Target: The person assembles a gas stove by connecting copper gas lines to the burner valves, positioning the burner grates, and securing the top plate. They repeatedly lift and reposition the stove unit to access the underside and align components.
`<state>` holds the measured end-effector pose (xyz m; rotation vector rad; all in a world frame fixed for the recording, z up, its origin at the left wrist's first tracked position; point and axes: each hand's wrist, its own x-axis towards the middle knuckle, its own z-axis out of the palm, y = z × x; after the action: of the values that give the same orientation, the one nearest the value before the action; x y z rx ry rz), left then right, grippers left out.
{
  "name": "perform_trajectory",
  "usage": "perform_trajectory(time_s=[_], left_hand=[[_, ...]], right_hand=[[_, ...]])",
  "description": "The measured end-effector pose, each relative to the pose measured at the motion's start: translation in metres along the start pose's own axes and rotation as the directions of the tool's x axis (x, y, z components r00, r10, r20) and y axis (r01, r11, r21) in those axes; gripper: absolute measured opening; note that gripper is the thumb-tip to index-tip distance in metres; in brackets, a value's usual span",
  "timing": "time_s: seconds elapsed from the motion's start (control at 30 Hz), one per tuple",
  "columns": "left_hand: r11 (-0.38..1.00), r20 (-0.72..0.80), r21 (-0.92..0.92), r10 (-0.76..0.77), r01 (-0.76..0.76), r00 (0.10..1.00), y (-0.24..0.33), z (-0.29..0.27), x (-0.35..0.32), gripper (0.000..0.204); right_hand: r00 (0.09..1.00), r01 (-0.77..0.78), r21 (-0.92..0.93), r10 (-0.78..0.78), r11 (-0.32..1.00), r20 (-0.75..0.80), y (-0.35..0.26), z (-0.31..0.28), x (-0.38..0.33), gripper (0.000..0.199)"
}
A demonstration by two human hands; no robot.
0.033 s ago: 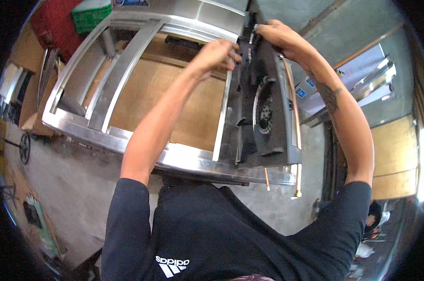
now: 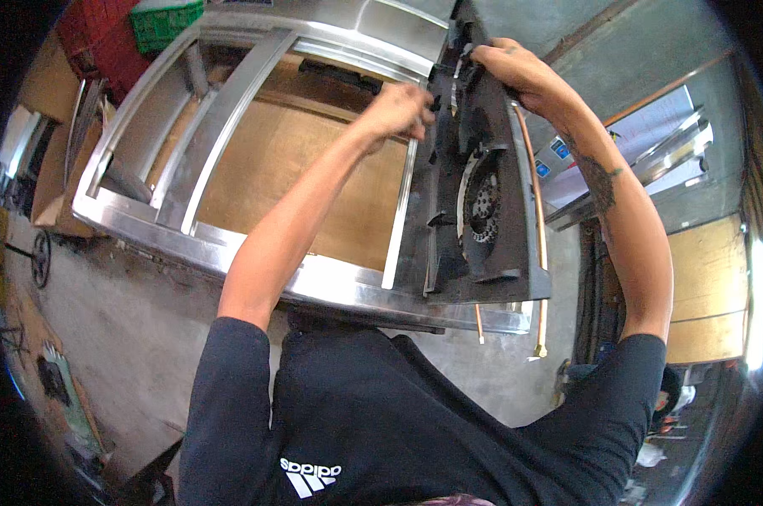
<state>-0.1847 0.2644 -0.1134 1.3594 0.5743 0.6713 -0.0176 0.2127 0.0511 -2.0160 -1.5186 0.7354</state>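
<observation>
My right hand (image 2: 510, 66), at upper right of centre, has its fingers bent over the upper right edge of the dark panel (image 2: 510, 202) and looks closed on it. My left hand (image 2: 400, 110), at upper centre, is loosely curled by the panel's left side; it is blurred, so I cannot tell whether it touches or holds anything.

The panel stands tilted over the right end of the steel frame (image 2: 339, 278), in the right middle of the picture. Since the last picture its lower right corner has shifted slightly right and the round part (image 2: 484, 207) shows more of its face. Both hands have shifted a little the same way. I judge the panel is being turned, not resting fully down; part of that shift may be the camera's own.

The tightest edge for me is the panel's right side, just beside the long copper pipe (image 2: 542, 325), whose lower end pokes past the frame. A short copper tube (image 2: 479, 325) hangs just below the panel's bottom edge. To the left I have more room: the frame's wide middle opening shows a brown board (image 2: 272, 169) down inside. Farther right, well apart from the pipe, sheets (image 2: 651, 143) lie near my right forearm.
</observation>
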Motion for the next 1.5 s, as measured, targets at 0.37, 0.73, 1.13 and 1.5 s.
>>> perform_trajectory(time_s=[0.37, 0.73, 1.13, 1.5], left_hand=[[0.984, -0.322, 0.128, 0.158, -0.123, 0.933, -0.115, 0.063, 0.056, 0.047], [0.973, -0.405, -0.135, 0.12, -0.189, 0.906, -0.103, 0.102, 0.059, 0.039], [0.887, -0.442, 0.358, 0.437, -0.293, 0.783, 0.013, 0.113, 0.09, 0.034], [0.593, -0.266, 0.656, 0.761, -0.468, 0.591, 0.095, 0.164, 0.131, 0.031]], right_hand=[[0.998, -0.027, 0.071, 0.032, 0.997, -0.061, -0.007, -0.003, -0.023, 0.038], [0.986, -0.005, -0.143, -0.019, 0.99, -0.166, 0.014, -0.013, -0.01, 0.031], [0.94, 0.003, 0.093, 0.029, 0.996, -0.34, -0.002, -0.118, -0.062, 0.027], [0.787, 0.259, 0.203, -0.085, 0.944, -0.611, 0.06, -0.182, -0.125, 0.04]])
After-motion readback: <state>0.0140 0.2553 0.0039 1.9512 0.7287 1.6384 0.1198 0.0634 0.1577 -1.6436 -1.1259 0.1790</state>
